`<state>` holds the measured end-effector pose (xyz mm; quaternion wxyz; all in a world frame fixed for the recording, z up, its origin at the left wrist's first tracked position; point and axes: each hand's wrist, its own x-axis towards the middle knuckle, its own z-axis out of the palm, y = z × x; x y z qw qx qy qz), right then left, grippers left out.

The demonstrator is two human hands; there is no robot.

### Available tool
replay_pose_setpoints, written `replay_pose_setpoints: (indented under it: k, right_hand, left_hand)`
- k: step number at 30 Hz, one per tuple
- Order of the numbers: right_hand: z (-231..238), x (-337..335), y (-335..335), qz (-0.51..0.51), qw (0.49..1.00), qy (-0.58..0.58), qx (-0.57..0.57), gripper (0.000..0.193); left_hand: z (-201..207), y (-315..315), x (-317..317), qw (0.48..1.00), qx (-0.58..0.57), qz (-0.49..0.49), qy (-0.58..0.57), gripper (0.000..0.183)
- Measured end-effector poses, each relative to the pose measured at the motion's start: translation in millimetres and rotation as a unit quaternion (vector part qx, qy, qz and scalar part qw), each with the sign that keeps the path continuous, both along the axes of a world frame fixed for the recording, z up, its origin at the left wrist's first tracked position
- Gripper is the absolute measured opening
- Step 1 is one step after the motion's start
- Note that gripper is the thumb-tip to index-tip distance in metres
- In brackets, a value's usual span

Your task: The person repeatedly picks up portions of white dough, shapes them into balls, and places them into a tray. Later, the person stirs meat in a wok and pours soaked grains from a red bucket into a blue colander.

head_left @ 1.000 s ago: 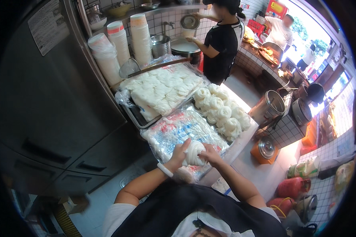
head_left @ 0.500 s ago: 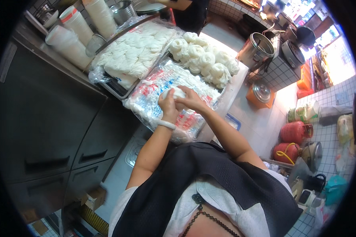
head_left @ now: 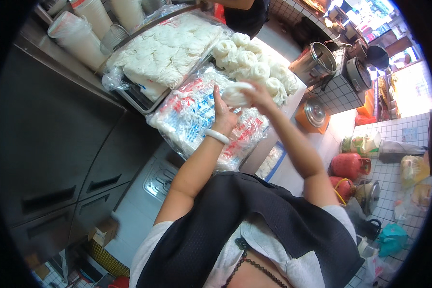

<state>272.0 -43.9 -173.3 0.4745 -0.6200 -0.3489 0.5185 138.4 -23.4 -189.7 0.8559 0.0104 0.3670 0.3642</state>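
Note:
A loop of white noodles [head_left: 237,94] hangs from my right hand [head_left: 263,97], whose fingers are closed round its right side. My left hand [head_left: 224,116], below a white bangle, is open with fingers stretched up at the loop's left and underside; whether it touches the noodles I cannot make out. Under both hands lies a tray of white noodles covered by a clear plastic bag [head_left: 197,113] with red and blue print. Behind the right hand, several coiled noodle nests [head_left: 257,69] stand grouped on the pale counter.
A tray of flattened noodles [head_left: 163,50] lies at the far left, near stacked white tubs [head_left: 77,41]. A dark cabinet [head_left: 57,125] fills the left. To the right are a steel pot [head_left: 321,60], an orange lidded container [head_left: 313,115] and red gas cylinders [head_left: 348,165]. Another person [head_left: 245,19] stands at the back.
My hands have drawn apart from around the noodle bundle. My right hand has lifted it up and to the right, where it now shows as a loop, while my left hand has opened.

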Motion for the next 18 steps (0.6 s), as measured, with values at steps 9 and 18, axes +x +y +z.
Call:
replay_pose_setpoints:
  k: [9,18]
  right_hand:
    - [88,139,102,0.231,0.963,-0.125,-0.067,0.045]
    - [36,210,174,0.300,0.910,-0.179,-0.222,0.052]
  left_hand:
    - [6,9,-25,0.979,-0.005,-0.169,-0.119,0.058]
    - [-17,-20,-173,0.984,-0.001,-0.134,-0.118,0.038]
